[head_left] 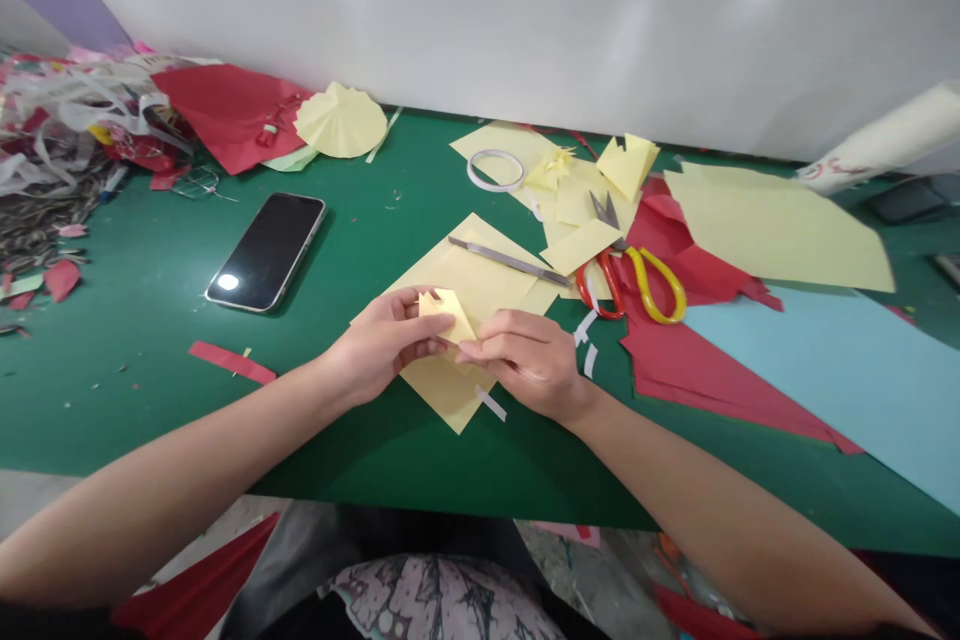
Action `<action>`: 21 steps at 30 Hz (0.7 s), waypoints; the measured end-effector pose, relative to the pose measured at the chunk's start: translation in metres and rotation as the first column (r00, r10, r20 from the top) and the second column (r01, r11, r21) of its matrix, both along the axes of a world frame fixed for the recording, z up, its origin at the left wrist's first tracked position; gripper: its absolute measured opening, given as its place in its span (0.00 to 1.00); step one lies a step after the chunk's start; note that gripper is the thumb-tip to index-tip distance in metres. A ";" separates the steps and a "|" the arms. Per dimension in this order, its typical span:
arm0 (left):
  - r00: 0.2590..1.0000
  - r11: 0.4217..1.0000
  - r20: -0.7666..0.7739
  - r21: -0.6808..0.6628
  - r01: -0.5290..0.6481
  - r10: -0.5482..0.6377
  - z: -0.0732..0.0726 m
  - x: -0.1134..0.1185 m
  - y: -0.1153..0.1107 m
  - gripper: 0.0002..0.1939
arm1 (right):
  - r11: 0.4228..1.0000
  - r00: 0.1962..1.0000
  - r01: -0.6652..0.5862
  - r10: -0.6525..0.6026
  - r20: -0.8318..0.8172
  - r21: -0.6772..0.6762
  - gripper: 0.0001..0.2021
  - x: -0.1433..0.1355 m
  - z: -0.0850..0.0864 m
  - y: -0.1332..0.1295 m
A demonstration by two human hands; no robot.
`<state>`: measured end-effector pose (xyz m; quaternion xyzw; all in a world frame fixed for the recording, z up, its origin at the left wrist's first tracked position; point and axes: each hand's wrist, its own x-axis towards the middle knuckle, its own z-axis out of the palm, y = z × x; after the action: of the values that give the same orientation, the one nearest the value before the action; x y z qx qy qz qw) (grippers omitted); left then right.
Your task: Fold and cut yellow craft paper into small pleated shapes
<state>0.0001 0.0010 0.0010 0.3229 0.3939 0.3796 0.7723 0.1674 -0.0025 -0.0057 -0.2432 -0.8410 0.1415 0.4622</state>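
Observation:
Between my two hands is a small folded piece of pale yellow paper (448,313) with a notch cut in its top edge. My left hand (382,340) pinches it, thumb across the front. At its lower right corner, the fingers of my right hand (536,360) are closed on it. Under both hands lie flat yellow paper sheets (457,405). A slim metal craft knife or tweezer-like tool (510,261) rests on these sheets, just beyond my hands. Scissors (637,270) with one red and one yellow handle lie to the right.
A phone (266,250) lies left on the green table (360,210). Behind are a pleated yellow paper disc (341,120), a tape roll (495,170) and a folded yellow piece (628,165). Red paper (697,360) and a blue sheet (832,350) cover the right; scraps heap far left.

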 end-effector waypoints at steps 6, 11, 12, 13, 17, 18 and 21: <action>0.989 0.990 0.038 -0.001 0.140 -0.140 -0.002 0.000 -0.001 0.06 | 0.988 0.990 -0.137 0.134 -0.052 -0.067 0.06 -0.001 0.001 -0.001; 0.998 0.998 -0.038 0.029 0.050 -0.049 -0.002 0.000 0.000 0.07 | 0.980 0.999 -0.015 0.008 -0.036 -0.197 0.07 0.000 0.003 -0.002; 0.998 0.999 -0.060 0.046 0.016 -0.013 -0.002 0.000 0.000 0.07 | 0.959 0.999 0.019 -0.031 -0.037 -0.284 0.09 0.000 0.004 -0.001; 0.996 0.997 -0.088 0.072 -0.019 0.025 -0.001 0.000 0.000 0.08 | 0.922 0.998 0.045 -0.061 -0.030 -0.385 0.10 0.000 0.005 -0.001; 0.966 0.969 -0.217 0.231 -0.090 0.141 -0.002 0.001 -0.001 0.10 | 0.718 0.997 0.059 -0.009 0.076 -0.694 0.14 0.000 0.010 0.001; 0.957 0.959 -0.244 0.267 -0.091 0.159 -0.003 0.001 -0.001 0.10 | 0.672 0.995 0.055 0.027 0.098 -0.739 0.15 -0.001 0.011 0.001; 0.937 0.938 -0.291 0.335 -0.089 0.192 -0.004 0.000 -0.003 0.10 | 0.562 0.992 0.030 0.083 0.093 -0.827 0.15 -0.003 0.011 0.000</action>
<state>0.0005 -0.0016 -0.0030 0.4705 0.4697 0.4356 0.6069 0.1646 -0.0022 0.0057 -0.4267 -0.7067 0.5105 0.2406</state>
